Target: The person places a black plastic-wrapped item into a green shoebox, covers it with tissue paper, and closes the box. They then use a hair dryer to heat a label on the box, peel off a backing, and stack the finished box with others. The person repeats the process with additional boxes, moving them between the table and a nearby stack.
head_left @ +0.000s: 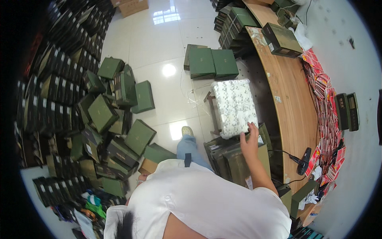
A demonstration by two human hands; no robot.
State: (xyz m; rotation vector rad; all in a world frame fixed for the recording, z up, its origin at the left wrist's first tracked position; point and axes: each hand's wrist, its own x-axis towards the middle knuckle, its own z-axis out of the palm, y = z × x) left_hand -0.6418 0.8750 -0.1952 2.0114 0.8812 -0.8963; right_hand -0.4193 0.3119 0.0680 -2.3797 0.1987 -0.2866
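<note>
My right hand [250,142] reaches forward over the near right corner of a stool with a white floral padded seat [234,105]. Its fingers are apart and nothing is in them; whether the fingertips touch the seat I cannot tell. Under and beside that forearm stand several dark green boxes [227,159], stacked close to the stool. My left hand is out of sight, and the white shirt hides the area on that side.
Green boxes [102,113] lie in a loose heap on the left, before tall box stacks [51,99]. Two green boxes [202,63] sit beyond the stool. A wooden table [292,95] runs along the right, with a black corded tool [303,161] and piled red printed packets [328,119].
</note>
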